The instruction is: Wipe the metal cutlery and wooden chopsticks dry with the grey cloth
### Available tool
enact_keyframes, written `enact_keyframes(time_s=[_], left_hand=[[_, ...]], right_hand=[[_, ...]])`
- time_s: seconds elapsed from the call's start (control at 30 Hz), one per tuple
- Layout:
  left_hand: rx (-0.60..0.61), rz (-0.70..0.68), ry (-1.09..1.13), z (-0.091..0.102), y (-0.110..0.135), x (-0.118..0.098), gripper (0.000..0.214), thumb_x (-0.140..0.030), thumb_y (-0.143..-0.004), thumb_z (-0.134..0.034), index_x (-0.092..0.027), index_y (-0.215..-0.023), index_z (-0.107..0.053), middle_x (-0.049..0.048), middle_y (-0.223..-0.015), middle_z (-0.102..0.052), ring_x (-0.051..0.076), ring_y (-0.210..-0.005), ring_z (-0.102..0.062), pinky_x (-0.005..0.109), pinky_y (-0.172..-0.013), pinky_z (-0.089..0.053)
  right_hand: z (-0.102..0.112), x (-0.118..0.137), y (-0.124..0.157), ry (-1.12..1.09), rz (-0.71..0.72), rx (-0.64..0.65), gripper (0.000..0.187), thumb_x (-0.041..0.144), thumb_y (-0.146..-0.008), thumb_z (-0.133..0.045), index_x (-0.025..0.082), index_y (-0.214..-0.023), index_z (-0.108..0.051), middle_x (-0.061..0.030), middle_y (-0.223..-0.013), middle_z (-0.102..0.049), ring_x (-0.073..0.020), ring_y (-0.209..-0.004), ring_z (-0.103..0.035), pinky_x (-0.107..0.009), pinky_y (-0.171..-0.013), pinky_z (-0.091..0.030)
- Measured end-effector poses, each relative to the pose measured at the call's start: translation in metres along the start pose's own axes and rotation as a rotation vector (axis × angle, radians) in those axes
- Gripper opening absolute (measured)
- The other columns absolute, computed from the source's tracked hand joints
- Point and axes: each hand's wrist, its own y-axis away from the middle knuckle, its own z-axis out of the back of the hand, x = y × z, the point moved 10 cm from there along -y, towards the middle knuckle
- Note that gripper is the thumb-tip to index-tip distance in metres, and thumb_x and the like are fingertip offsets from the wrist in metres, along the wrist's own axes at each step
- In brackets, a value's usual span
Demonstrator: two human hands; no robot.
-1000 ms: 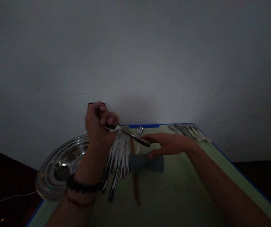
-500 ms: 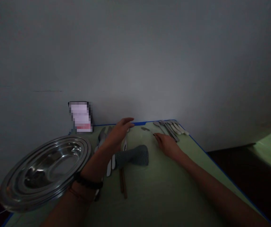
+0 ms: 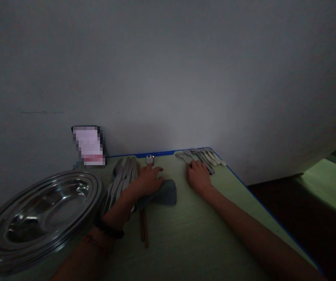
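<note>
My right hand (image 3: 199, 175) is closed around the handle of a metal spoon (image 3: 181, 155). The bowl points away from me, just left of a row of cutlery (image 3: 206, 156). My left hand (image 3: 148, 181) has its fingers apart and holds nothing; it hovers over or rests on a grey cloth (image 3: 168, 193), I cannot tell which. Beyond its fingertips shows the shiny metal head of a utensil (image 3: 149, 159), the remainder hidden under the hand. A pair of brown chopsticks (image 3: 144, 230) sticks out towards me from beneath the cloth. Several table knives (image 3: 121, 179) lie left of my left hand.
A large stainless steel basin (image 3: 94, 191) stands at the left of the pale green table (image 3: 185, 242). A phone (image 3: 90, 146) with a blurred screen leans against the wall (image 3: 168, 78) behind. Blue edging (image 3: 162, 153) runs round the table.
My right hand has lowered the spoon to the left side of the cutlery row. My left hand has drawn back and down towards the cloth. The view has turned slightly right.
</note>
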Motion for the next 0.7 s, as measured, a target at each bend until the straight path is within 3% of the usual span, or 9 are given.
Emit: enact_keyframes(time_s=[0.27, 0.5, 0.7], left_hand=[[0.047, -0.024, -0.179, -0.008, -0.003, 0.004, 0.034, -0.023, -0.085, -0.038, -0.008, -0.105, -0.060, 0.0195, -0.114, -0.059, 0.027, -0.109, -0.053, 0.040, -0.097, -0.034], [0.071, -0.009, -0.232, -0.004, -0.001, 0.001, 0.033, -0.026, -0.085, -0.038, -0.007, -0.095, -0.063, 0.0187, -0.101, -0.065, 0.027, -0.097, -0.060, 0.037, -0.090, -0.039], [0.079, 0.001, -0.232, -0.003, 0.000, 0.002, 0.034, -0.028, -0.085, -0.038, -0.008, -0.097, -0.063, 0.0188, -0.104, -0.065, 0.028, -0.100, -0.059, 0.037, -0.091, -0.038]], right_hand=[[-0.006, -0.005, -0.015, 0.012, -0.068, -0.009, 0.035, 0.010, -0.085, -0.030, 0.004, -0.104, -0.059, -0.0176, -0.103, -0.057, -0.0277, -0.097, -0.047, -0.037, -0.080, -0.031], [-0.006, -0.010, -0.010, 0.009, -0.132, -0.027, 0.036, 0.010, -0.086, -0.028, 0.004, -0.103, -0.059, -0.0180, -0.100, -0.057, -0.0281, -0.095, -0.048, -0.038, -0.078, -0.030], [-0.001, -0.017, -0.006, -0.030, -0.112, -0.058, 0.036, 0.021, -0.090, -0.028, 0.015, -0.110, -0.058, -0.0134, -0.104, -0.056, -0.0260, -0.098, -0.048, -0.036, -0.080, -0.031]])
